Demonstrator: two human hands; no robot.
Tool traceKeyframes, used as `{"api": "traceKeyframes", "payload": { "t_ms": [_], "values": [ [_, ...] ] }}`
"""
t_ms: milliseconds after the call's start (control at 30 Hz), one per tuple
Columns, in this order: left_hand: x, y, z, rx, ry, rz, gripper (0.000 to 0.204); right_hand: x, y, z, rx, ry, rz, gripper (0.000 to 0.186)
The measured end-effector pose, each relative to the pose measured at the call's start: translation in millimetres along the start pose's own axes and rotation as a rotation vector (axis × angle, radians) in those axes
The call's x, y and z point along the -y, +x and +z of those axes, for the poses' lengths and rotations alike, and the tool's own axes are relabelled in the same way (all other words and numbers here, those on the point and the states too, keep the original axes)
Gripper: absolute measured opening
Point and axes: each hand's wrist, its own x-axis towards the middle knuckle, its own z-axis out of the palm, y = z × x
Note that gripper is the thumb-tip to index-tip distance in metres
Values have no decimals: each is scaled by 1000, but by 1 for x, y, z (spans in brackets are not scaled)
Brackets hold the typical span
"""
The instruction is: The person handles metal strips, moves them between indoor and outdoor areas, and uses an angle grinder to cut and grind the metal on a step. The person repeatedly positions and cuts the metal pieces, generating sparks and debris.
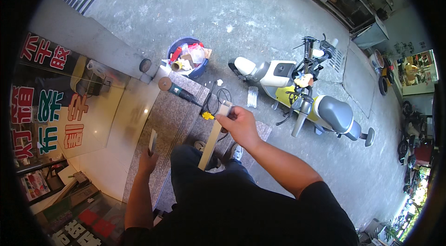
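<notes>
My right hand (239, 125) is closed on a long, narrow pale strip (208, 151), pinching it near its upper end and holding it over my legs. My left hand (147, 161), lower and to the left, grips a short, flat light-coloured piece (153, 141) that points upward; its material is unclear. An angle grinder (179, 91) with a brown disc and dark green body lies on the granite step (162, 120), above my hands. Its black cord (223, 93) loops beside it, with a yellow plug or connector (207, 115) just left of my right hand.
A blue bin of rubbish (204, 65) stands beyond the step. A white-and-yellow scooter (332, 113) is parked to the right. A glass front with coloured lettering (100, 120) borders the left. Shelving (348, 14) stands at the back right, and more two-wheelers (406, 134) line the far right.
</notes>
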Motion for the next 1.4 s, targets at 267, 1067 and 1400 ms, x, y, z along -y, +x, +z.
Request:
{"api": "traceKeyframes", "payload": {
  "t_ms": [267, 1067, 1400],
  "values": [
    [24, 39, 12, 86, -37, 41, 22, -20, 80, 48, -141, -464, 64, 36],
    [89, 320, 175, -107, 210, -88, 32, -297, 355, 89, 279, -183, 537, 20],
    [27, 315, 214, -158, -369, 281, 62, -384, 415, 180, 377, 150, 395, 30]
  ]
}}
